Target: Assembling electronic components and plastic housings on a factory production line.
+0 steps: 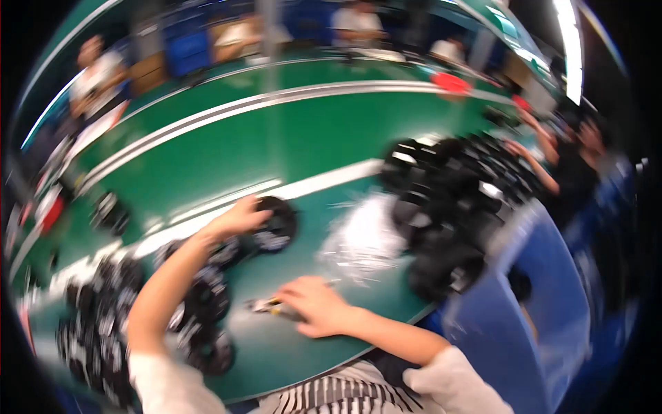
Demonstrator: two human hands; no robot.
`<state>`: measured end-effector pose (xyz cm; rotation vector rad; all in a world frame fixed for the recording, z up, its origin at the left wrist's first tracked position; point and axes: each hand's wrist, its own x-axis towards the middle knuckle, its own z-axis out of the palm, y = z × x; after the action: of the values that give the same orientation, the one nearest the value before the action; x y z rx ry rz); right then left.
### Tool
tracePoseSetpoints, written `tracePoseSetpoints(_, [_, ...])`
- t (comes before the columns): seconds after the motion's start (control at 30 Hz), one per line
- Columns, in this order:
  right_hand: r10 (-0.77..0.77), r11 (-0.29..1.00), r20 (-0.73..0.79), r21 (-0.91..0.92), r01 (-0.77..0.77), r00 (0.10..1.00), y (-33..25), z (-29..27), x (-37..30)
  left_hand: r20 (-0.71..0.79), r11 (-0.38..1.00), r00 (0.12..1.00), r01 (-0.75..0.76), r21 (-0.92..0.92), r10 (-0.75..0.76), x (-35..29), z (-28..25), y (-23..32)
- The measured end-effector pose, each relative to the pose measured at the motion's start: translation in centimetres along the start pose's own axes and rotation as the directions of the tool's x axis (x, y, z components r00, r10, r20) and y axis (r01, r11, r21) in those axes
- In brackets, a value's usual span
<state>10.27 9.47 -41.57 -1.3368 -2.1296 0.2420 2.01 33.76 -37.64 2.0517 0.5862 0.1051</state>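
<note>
My left hand [243, 216] reaches forward and grips the rim of a black wheel-like part [281, 228] standing near the strip at the bench's far edge. Under my right hand [314, 306], low over the green bench top, is a small pair of pliers or cutters [262, 305]; its metal jaws point left and a bit of yellow handle shows. Fingers cover most of the handles. Beside my left forearm stand several more black wheel-like parts [210, 293], blurred by motion. A crumpled heap of clear plastic [365, 238] lies to the right of the held part.
A large pile of black round parts [448, 200] covers the bench's right side. Close by stands a blue plastic bin [496, 310]. Beyond runs a green conveyor belt [310, 131] with a red round item [450, 84]. A co-worker's arms [541, 162] reach in from the right; other people sit across.
</note>
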Motion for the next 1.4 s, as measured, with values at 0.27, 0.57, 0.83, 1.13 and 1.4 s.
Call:
tracePoseSetpoints(0.27, [0.079,0.993,0.1,-0.092,-0.07,0.992,-1.2,-2.7,-0.2,-0.093,0.755,0.982,-0.063,0.653,0.163,0.3,0.8,3.2])
tracePoseSetpoints(0.57, [0.254,0.953,0.191,-0.216,-0.211,0.948,-0.5,-3.8,-1.3,-0.281,0.797,0.91,-0.081,0.599,0.304,-6.8,-4.1,0.9])
tracePoseSetpoints(0.83, [0.256,0.938,0.382,-0.319,-0.134,0.888,-3.2,-6.1,0.4,-0.392,0.761,0.868,0.027,0.649,0.304,-19.3,-8.4,1.2])
tracePoseSetpoints(1.13, [-0.023,0.778,-0.07,-0.628,-0.026,0.997,-4.7,-7.5,7.0,-0.496,0.736,0.779,0.065,0.674,0.385,-22.3,-13.3,-3.6])
tracePoseSetpoints(1.4, [-0.339,0.769,-0.224,-0.626,0.132,0.914,2.5,-11.6,21.9,-0.585,0.674,0.752,0.265,0.69,0.303,-19.5,-17.0,-6.9])
